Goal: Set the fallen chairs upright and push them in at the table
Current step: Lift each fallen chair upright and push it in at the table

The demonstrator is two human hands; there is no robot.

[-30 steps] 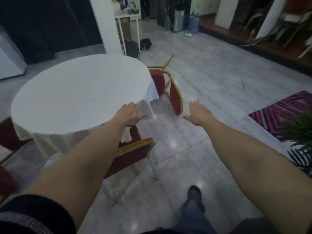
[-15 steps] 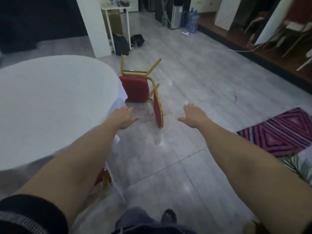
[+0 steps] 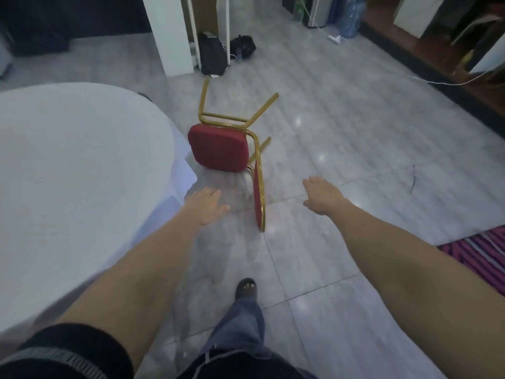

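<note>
A fallen chair [image 3: 218, 151] with a red seat and gold frame lies on its side on the grey tiled floor, legs pointing away from me and its backrest edge nearest me. The round table [image 3: 68, 187] under a white cloth fills the left side. My left hand [image 3: 206, 205] is stretched out, fingers apart and empty, just left of the backrest. Held out the same way, my right hand [image 3: 322, 195] is empty, a little right of the backrest. Neither hand touches the chair.
A white pillar [image 3: 169, 34] and black bags [image 3: 211, 54] stand beyond the chair. A pink striped rug [image 3: 481, 258] lies at the right edge. A dark raised step [image 3: 437, 75] runs along the far right. My foot in a dark sandal [image 3: 246, 288] is on the floor.
I have walked forward around the table; the fallen chair is now closer and between my hands. The upright chair near the table's edge has left view.
</note>
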